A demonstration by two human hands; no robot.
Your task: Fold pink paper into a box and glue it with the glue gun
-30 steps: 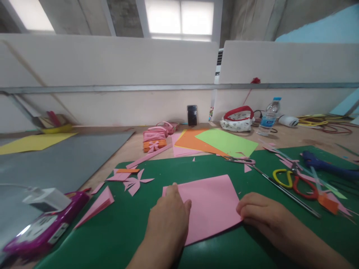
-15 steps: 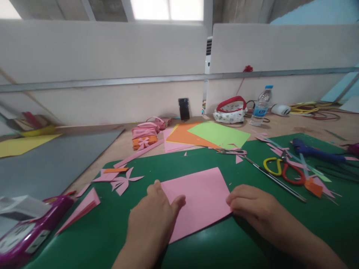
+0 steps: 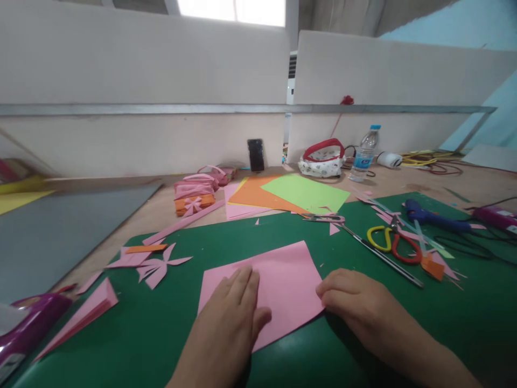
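Observation:
A pink sheet of paper (image 3: pixel 288 285) lies on the green mat (image 3: pixel 153 328), folded by the look of its edges. My left hand (image 3: pixel 232 312) rests flat on its left half, fingers stretched out and thumb apart. At the paper's right edge, my right hand (image 3: pixel 357 302) pinches the side between thumb and fingers. To the left lie a folded pink paper wedge (image 3: pixel 86 315) and a pink paper flower cutout (image 3: pixel 163 265). Scissors (image 3: pixel 393 242) with one yellow and one red handle lie to the right, beside a pen (image 3: pixel 383 257).
Green paper (image 3: pixel 307 191) and orange paper (image 3: pixel 258 193) lie behind the mat. A blue glue gun (image 3: pixel 436 216) and paper scraps are on the right. A water bottle (image 3: pixel 364 153), a pouch (image 3: pixel 322 160) and a phone (image 3: pixel 256 154) stand near the partition. A purple device (image 3: pixel 34 326) sits at left.
My left hand has moved from the paper's left edge onto its surface and lies flatter. My right hand keeps its hold on the right edge. The camera view has shifted slightly right.

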